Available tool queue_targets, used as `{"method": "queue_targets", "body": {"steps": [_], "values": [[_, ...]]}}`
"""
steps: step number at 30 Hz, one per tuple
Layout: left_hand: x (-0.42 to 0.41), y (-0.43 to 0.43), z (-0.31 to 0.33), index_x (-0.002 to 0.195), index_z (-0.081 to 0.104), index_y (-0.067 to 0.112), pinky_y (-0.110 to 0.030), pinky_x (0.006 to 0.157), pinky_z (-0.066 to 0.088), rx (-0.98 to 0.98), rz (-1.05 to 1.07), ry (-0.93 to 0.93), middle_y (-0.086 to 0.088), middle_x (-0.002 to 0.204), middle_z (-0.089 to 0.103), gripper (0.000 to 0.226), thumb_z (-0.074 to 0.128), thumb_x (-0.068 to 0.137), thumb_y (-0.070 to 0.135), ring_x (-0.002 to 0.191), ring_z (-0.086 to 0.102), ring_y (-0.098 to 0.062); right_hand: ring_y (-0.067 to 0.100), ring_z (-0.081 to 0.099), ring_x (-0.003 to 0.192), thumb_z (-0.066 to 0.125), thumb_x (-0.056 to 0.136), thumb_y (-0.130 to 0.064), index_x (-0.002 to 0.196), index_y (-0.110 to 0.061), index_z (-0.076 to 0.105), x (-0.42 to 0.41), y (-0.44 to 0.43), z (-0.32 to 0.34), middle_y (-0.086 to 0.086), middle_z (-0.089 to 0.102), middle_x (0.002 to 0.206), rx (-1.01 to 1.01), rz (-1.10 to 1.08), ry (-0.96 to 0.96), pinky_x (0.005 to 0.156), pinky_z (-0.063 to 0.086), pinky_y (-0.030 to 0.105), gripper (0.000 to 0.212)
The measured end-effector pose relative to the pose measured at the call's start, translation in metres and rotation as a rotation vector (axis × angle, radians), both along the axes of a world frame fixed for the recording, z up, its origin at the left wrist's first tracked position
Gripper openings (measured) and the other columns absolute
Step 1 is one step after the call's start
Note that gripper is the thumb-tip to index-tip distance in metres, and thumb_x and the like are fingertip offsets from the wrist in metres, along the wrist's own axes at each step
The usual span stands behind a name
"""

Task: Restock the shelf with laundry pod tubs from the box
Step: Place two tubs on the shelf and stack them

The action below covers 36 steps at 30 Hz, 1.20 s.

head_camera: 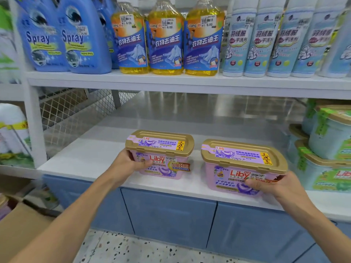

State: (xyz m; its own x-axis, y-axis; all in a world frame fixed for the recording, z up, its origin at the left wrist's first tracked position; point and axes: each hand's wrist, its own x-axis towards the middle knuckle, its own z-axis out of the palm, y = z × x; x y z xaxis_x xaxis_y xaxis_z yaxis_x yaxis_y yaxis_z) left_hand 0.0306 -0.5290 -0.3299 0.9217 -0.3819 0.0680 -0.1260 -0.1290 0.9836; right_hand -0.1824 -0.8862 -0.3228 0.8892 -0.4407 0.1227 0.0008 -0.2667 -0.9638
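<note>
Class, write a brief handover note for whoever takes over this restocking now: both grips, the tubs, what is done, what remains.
Left grip holds the left pink plastic tub with a gold lid at its left end.
Right grip holds the right pink gold-lidded tub at its right end.
Both tubs stand side by side, apart, near the front of the white shelf.
Done: two tubs on the shelf.
Left: release, then fetch more from the brown cardboard box at lower left.

One wide-angle camera on my head. Faces forward, tilted down at white shelf (85,160). Close; it fills my view.
</note>
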Motion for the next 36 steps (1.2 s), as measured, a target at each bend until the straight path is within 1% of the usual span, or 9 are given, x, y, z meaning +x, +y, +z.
{"method": "queue_targets", "body": {"steps": [4,8,14,19,22,25,30,34,36], "values": [[0.000,0.000,-0.004,0.126,0.064,0.011,-0.028,0.082,0.061,-0.004,-0.038,-0.005,-0.004,0.118,0.076,0.057,0.084,0.072,0.012,0.110,0.072,-0.022,0.007,0.074,0.092,0.088,0.055,-0.009,0.106,-0.017,0.075,-0.015,0.005,0.029,-0.007,0.079,0.099,-0.047,-0.043,-0.137,0.072,0.057,0.014,0.053],[-0.016,-0.017,-0.002,0.128,0.063,0.014,-0.033,0.088,0.061,0.001,-0.104,-0.023,-0.002,0.121,0.075,0.055,0.084,0.076,0.010,0.113,0.071,-0.020,-0.005,0.072,0.087,0.084,0.064,-0.001,0.107,-0.022,0.073,-0.027,0.014,0.078,-0.017,0.078,0.100,-0.100,-0.031,-0.277,0.069,0.052,0.006,0.050],[-0.058,-0.069,-0.004,0.126,0.063,0.017,-0.036,0.095,0.057,0.010,-0.187,-0.025,-0.001,0.120,0.075,0.055,0.087,0.077,0.006,0.115,0.069,-0.019,0.016,0.075,0.100,0.088,0.061,-0.013,0.118,-0.015,0.071,-0.008,0.030,0.104,0.000,0.078,0.107,-0.027,0.067,-0.279,0.081,0.060,0.028,0.059],[-0.087,-0.104,-0.007,0.117,0.063,0.022,-0.034,0.098,0.054,0.004,-0.142,-0.015,0.009,0.111,0.077,0.052,0.090,0.074,0.009,0.109,0.069,-0.007,0.014,0.077,0.091,0.092,0.062,-0.018,0.114,-0.018,0.070,0.008,0.044,0.096,-0.003,0.079,0.102,-0.020,0.075,-0.181,0.075,0.062,0.030,0.057],[-0.090,-0.108,-0.005,0.116,0.065,0.022,-0.033,0.099,0.053,-0.001,-0.128,-0.015,0.012,0.114,0.076,0.050,0.089,0.074,0.008,0.108,0.069,-0.003,0.018,0.077,0.089,0.091,0.066,-0.018,0.114,-0.016,0.068,0.009,0.040,0.089,0.000,0.079,0.100,0.034,0.069,-0.132,0.080,0.062,0.039,0.053],[-0.093,-0.108,-0.005,0.117,0.065,0.024,-0.030,0.099,0.050,0.008,-0.119,-0.025,0.017,0.113,0.075,0.050,0.089,0.075,0.009,0.107,0.067,0.002,0.014,0.077,0.087,0.090,0.068,-0.018,0.114,-0.016,0.066,0.012,0.036,0.088,-0.003,0.079,0.098,0.032,0.062,-0.117,0.074,0.064,0.032,0.051],[-0.097,-0.114,-0.010,0.109,0.065,0.017,-0.037,0.100,0.052,0.001,-0.068,-0.020,0.016,0.105,0.076,0.043,0.090,0.074,0.010,0.103,0.069,0.001,0.008,0.076,0.086,0.090,0.070,-0.020,0.114,-0.021,0.067,0.011,0.029,0.088,-0.009,0.079,0.097,-0.009,0.074,-0.084,0.064,0.059,0.018,0.050],[-0.098,-0.122,-0.009,0.114,0.064,0.027,-0.035,0.091,0.057,-0.009,-0.067,-0.033,0.017,0.106,0.076,0.050,0.089,0.074,0.009,0.104,0.070,-0.003,0.003,0.075,0.086,0.088,0.072,-0.026,0.114,-0.028,0.062,0.007,0.028,0.083,-0.016,0.078,0.097,-0.023,0.063,-0.089,0.065,0.058,0.017,0.050],[-0.098,-0.128,-0.008,0.115,0.063,0.030,-0.028,0.085,0.057,-0.005,-0.075,-0.050,0.021,0.106,0.075,0.052,0.089,0.075,0.009,0.103,0.069,-0.001,0.001,0.074,0.091,0.087,0.072,-0.034,0.117,-0.031,0.059,0.003,0.025,0.074,-0.017,0.076,0.101,-0.032,0.034,-0.077,0.073,0.059,0.020,0.053]]}}
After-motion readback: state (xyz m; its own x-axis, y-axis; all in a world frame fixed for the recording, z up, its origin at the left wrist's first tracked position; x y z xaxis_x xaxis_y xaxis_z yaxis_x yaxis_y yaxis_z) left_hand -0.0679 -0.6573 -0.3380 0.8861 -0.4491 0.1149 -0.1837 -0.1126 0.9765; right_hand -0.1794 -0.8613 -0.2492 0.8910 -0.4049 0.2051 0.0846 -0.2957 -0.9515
